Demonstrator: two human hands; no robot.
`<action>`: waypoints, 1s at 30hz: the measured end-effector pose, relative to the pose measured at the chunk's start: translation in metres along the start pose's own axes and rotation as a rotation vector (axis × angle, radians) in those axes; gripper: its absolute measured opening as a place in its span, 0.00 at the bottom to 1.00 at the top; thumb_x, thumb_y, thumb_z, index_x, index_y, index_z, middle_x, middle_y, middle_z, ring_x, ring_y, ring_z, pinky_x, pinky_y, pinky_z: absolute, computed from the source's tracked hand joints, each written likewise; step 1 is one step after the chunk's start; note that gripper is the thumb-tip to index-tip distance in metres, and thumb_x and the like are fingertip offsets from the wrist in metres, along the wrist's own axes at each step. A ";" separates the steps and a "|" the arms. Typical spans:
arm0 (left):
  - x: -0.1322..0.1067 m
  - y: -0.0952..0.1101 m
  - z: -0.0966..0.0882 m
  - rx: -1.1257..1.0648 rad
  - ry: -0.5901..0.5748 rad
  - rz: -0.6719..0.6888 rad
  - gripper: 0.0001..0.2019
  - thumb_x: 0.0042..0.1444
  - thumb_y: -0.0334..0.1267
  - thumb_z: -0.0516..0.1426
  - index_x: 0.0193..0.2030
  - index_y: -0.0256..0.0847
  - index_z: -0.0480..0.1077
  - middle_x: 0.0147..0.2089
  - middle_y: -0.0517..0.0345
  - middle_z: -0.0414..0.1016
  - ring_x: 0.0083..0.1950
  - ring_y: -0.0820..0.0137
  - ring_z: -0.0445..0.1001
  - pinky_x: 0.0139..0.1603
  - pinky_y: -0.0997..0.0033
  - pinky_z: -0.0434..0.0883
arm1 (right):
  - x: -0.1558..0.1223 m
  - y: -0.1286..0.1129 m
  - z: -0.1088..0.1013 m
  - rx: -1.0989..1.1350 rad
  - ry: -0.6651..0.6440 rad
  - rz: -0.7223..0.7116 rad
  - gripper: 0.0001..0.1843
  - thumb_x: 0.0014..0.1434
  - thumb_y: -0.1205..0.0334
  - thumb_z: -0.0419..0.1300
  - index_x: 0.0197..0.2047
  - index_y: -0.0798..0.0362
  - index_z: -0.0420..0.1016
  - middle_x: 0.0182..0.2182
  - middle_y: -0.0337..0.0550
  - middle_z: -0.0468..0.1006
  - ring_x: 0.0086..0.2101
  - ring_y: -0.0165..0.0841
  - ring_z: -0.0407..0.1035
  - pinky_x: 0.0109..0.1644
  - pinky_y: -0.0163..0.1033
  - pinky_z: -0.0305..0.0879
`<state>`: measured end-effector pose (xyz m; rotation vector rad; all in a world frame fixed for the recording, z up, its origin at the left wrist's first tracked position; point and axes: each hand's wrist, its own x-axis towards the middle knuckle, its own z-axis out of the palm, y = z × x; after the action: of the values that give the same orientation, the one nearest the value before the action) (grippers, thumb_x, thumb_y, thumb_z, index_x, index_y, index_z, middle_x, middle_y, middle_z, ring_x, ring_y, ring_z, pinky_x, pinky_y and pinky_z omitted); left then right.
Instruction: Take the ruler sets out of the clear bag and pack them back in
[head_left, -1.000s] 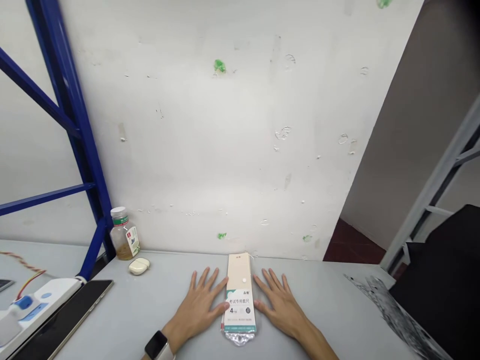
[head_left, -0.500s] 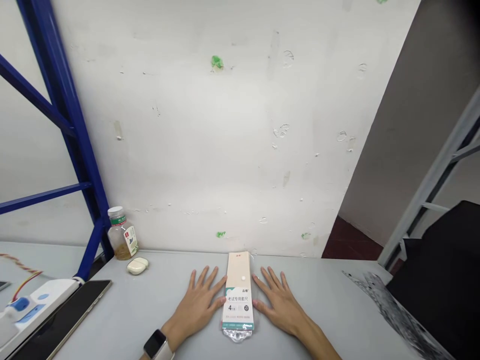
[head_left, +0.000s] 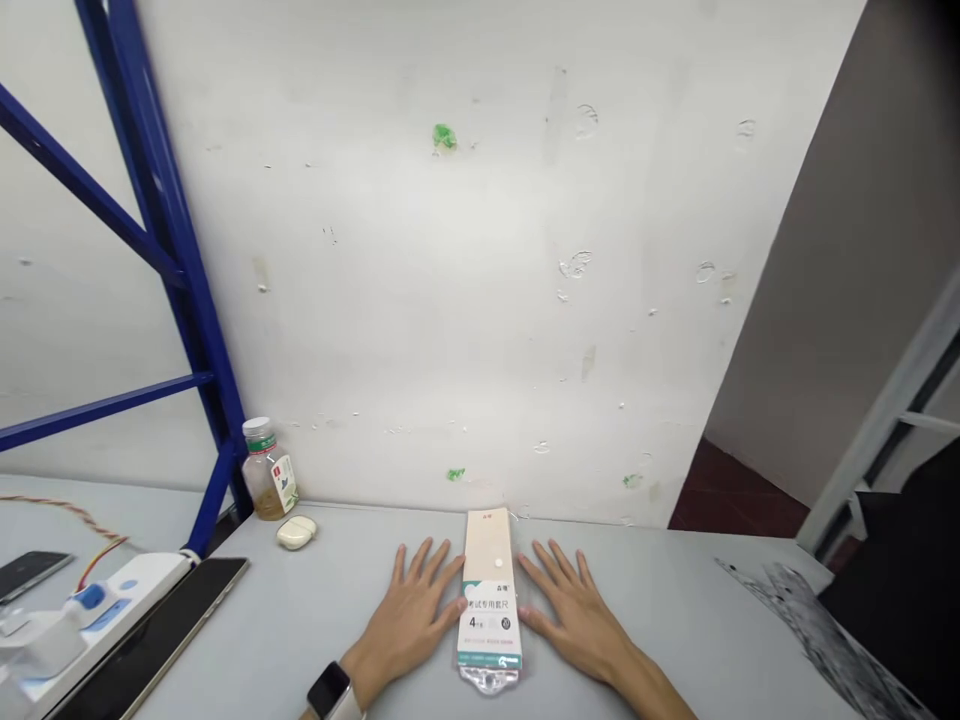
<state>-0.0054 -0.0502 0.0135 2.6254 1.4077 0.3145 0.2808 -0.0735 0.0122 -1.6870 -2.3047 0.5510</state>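
Ruler pack (head_left: pixel 489 600): flat on desk (head_left: pixel 285 620), lengthwise, top end at the far edge. Likely light, thin, fairly stiff, with a slick sleeve; best pinched by its long edges. Left hand (head_left: pixel 411 615), right hand (head_left: pixel 574 615): palms down either side, fingers spread, thumbs at its edges, gripping nothing. Bottle (head_left: pixel 268 482): far-left corner.

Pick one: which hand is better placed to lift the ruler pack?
Left, probably: the left hand has its thumb against the ruler pack; the right hand lies flat just beside it.
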 end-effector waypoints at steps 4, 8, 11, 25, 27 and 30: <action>-0.001 0.002 -0.001 0.035 -0.040 -0.029 0.29 0.66 0.59 0.40 0.72 0.60 0.43 0.75 0.58 0.47 0.74 0.51 0.43 0.69 0.36 0.40 | -0.002 0.006 -0.001 -0.015 -0.013 0.009 0.37 0.63 0.33 0.40 0.71 0.36 0.42 0.72 0.34 0.38 0.70 0.42 0.31 0.71 0.59 0.25; -0.001 0.002 -0.002 0.059 -0.036 -0.023 0.28 0.66 0.60 0.40 0.71 0.62 0.45 0.75 0.60 0.46 0.74 0.51 0.44 0.69 0.34 0.42 | -0.004 0.009 -0.002 -0.042 -0.021 0.006 0.37 0.63 0.33 0.38 0.71 0.36 0.40 0.72 0.32 0.37 0.70 0.41 0.30 0.72 0.58 0.25; 0.000 0.002 -0.003 0.078 -0.035 -0.025 0.28 0.66 0.60 0.41 0.71 0.63 0.45 0.74 0.60 0.47 0.73 0.50 0.45 0.68 0.33 0.44 | -0.003 0.008 -0.002 -0.052 -0.028 0.011 0.38 0.63 0.33 0.38 0.72 0.37 0.38 0.72 0.32 0.37 0.70 0.42 0.29 0.71 0.58 0.24; 0.005 -0.013 0.007 0.185 0.023 0.029 0.27 0.67 0.57 0.41 0.71 0.64 0.41 0.73 0.64 0.50 0.72 0.54 0.51 0.68 0.44 0.48 | -0.006 0.002 -0.011 -0.026 -0.077 0.023 0.41 0.62 0.31 0.38 0.72 0.39 0.39 0.72 0.33 0.33 0.70 0.42 0.25 0.71 0.57 0.21; 0.005 -0.013 0.007 0.195 0.032 0.037 0.26 0.67 0.57 0.41 0.70 0.65 0.41 0.73 0.65 0.51 0.72 0.54 0.52 0.68 0.43 0.47 | -0.006 0.002 -0.011 -0.028 -0.081 0.024 0.41 0.61 0.30 0.38 0.72 0.39 0.40 0.72 0.34 0.33 0.70 0.42 0.25 0.71 0.57 0.21; 0.005 -0.010 0.006 0.197 0.031 0.024 0.25 0.68 0.56 0.40 0.70 0.64 0.42 0.73 0.65 0.51 0.72 0.55 0.52 0.68 0.43 0.47 | -0.006 0.003 -0.011 -0.018 -0.077 0.021 0.41 0.62 0.30 0.37 0.72 0.39 0.41 0.72 0.34 0.33 0.70 0.41 0.24 0.71 0.56 0.20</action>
<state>-0.0092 -0.0402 0.0062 2.8067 1.4889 0.2300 0.2892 -0.0762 0.0207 -1.7286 -2.3544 0.6111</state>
